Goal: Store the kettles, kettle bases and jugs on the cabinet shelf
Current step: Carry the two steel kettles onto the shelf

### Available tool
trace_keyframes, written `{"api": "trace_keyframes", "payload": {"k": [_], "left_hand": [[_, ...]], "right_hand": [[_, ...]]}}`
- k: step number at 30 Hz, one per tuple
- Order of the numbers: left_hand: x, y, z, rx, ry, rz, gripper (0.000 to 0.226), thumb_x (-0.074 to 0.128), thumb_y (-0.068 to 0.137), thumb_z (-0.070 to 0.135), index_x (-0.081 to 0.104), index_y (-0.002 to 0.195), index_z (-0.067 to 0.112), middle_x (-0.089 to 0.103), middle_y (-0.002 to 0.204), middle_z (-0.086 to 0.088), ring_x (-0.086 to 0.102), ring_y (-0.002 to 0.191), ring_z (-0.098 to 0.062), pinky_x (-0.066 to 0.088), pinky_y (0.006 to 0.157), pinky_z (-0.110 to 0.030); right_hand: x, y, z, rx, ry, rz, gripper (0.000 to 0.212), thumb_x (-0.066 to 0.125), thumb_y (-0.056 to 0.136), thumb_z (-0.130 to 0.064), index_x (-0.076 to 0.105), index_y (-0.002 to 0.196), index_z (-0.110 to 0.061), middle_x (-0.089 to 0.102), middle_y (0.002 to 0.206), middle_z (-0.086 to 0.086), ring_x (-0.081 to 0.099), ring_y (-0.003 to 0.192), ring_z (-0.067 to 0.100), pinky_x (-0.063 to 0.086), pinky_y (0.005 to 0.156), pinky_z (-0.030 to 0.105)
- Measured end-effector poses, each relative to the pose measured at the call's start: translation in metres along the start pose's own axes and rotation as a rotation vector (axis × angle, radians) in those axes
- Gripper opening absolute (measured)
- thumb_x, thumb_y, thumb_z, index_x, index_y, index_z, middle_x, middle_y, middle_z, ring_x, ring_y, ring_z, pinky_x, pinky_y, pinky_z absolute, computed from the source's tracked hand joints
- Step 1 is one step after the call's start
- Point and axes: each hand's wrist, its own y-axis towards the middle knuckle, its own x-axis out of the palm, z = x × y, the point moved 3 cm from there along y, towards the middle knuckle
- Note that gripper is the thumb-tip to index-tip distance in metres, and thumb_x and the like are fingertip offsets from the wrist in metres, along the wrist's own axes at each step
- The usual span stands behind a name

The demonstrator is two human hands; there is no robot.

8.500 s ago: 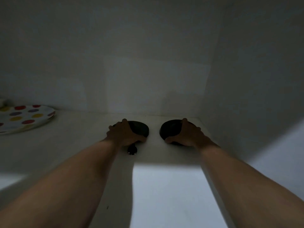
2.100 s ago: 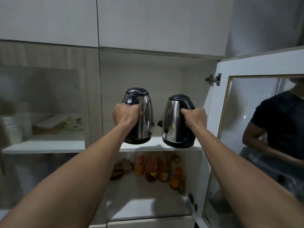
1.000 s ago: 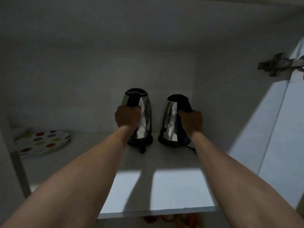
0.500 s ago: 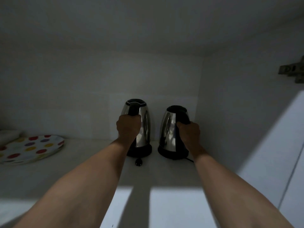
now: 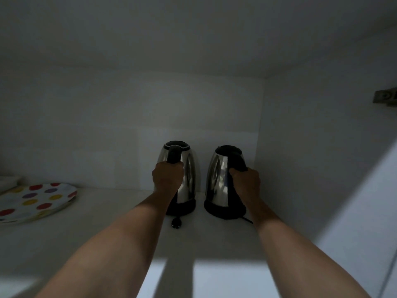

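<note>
1. Two kettles stand upright side by side at the back right of the cabinet shelf (image 5: 107, 222), close together but not touching. Both are rounded and taper upward, with shiny steel bodies and black lids and handles.
2. The left kettle (image 5: 189, 175) sits on a round black kettle base (image 5: 185, 207). The right kettle (image 5: 217, 179) sits on a second round black base (image 5: 223, 212), so there are two bases.
3. The left hand (image 5: 167, 178) has its fingers (image 5: 171, 166) wrapped round the left kettle's black handle. The right hand (image 5: 247, 182) grips the right kettle's handle in the same way, fingers (image 5: 236, 172) curled about it.
4. One black plug (image 5: 176, 223) lies on the shelf just in front of the left base. A thin black cord (image 5: 247, 220) runs out from the right base.
5. The shelf is smooth and white, as are the cabinet's back and side walls; its front part is lit, the rest is dim.
6. One flat white plate (image 5: 34, 201) with red, yellow and purple dots lies well apart at the left.
7. One metal hinge (image 5: 385, 97) shows at the right edge.
</note>
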Motion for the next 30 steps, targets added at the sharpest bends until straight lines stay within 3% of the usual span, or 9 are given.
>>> {"api": "trace_keyframes", "payload": {"k": [4,6,8,12,15,19,25,30], "left_hand": [[0.007,0.004,-0.001,-0.010,0.003,-0.008,0.027,0.065,0.083,0.029,0.065,0.083,0.002,0.064,0.075,-0.012,0.068,0.080,-0.035,0.049,0.065,-0.032],[0.009,0.006,-0.001,-0.010,0.001,-0.019,0.030,0.065,0.084,0.029,0.067,0.088,-0.001,0.067,0.081,-0.014,0.066,0.079,-0.033,0.048,0.065,-0.031],[0.011,0.007,0.001,-0.006,0.016,-0.033,0.033,0.065,0.085,0.030,0.069,0.094,-0.002,0.068,0.085,-0.015,0.065,0.077,-0.031,0.046,0.064,-0.030],[0.015,0.008,0.004,-0.008,0.041,-0.074,0.040,0.065,0.087,0.036,0.069,0.096,-0.002,0.070,0.087,-0.015,0.068,0.081,-0.032,0.055,0.071,-0.034],[0.022,0.005,0.006,-0.031,0.008,-0.147,0.054,0.062,0.087,0.050,0.068,0.096,-0.003,0.071,0.089,-0.018,0.069,0.085,-0.036,0.055,0.075,-0.036],[0.035,0.010,0.002,-0.023,-0.027,-0.216,0.081,0.053,0.067,0.066,0.070,0.105,-0.003,0.073,0.097,-0.021,0.070,0.092,-0.039,0.058,0.085,-0.045],[0.020,0.007,0.007,-0.004,-0.003,-0.207,0.050,0.062,0.090,0.043,0.068,0.105,-0.005,0.072,0.097,-0.022,0.069,0.090,-0.039,0.054,0.074,-0.039],[0.018,0.005,0.007,-0.024,0.008,-0.235,0.046,0.061,0.089,0.043,0.067,0.096,-0.001,0.065,0.079,-0.012,0.058,0.064,-0.025,0.046,0.062,-0.032]], "right_hand": [[0.005,0.009,-0.001,0.009,0.015,-0.055,0.024,0.073,0.085,-0.028,0.069,0.090,-0.006,0.072,0.093,0.019,0.069,0.081,0.032,0.052,0.068,0.035],[0.006,0.012,-0.002,-0.001,0.021,-0.072,0.022,0.073,0.086,-0.027,0.069,0.088,-0.006,0.071,0.089,0.016,0.067,0.078,0.028,0.048,0.066,0.032],[0.003,0.014,-0.003,-0.013,0.019,-0.073,0.022,0.074,0.085,-0.028,0.070,0.089,-0.007,0.070,0.086,0.014,0.068,0.079,0.029,0.049,0.067,0.032],[-0.003,0.019,0.003,-0.034,-0.016,-0.104,0.029,0.072,0.088,-0.031,0.059,0.068,-0.014,0.063,0.073,0.008,0.065,0.076,0.029,0.049,0.065,0.034],[-0.008,0.019,0.001,-0.084,-0.051,-0.104,0.036,0.074,0.087,-0.044,0.067,0.084,-0.009,0.068,0.084,0.010,0.067,0.080,0.030,0.051,0.068,0.034],[-0.017,0.014,-0.005,-0.142,-0.109,-0.109,0.051,0.072,0.086,-0.056,0.066,0.100,-0.007,0.065,0.090,0.006,0.061,0.083,0.023,0.045,0.071,0.029],[-0.017,0.007,-0.001,-0.131,-0.061,-0.084,0.050,0.071,0.085,-0.059,0.064,0.089,-0.010,0.066,0.085,0.006,0.064,0.084,0.026,0.044,0.071,0.030],[-0.013,0.000,0.004,-0.149,-0.014,-0.032,0.050,0.072,0.086,-0.057,0.065,0.090,-0.007,0.069,0.086,0.008,0.067,0.086,0.027,0.049,0.072,0.032]]}}
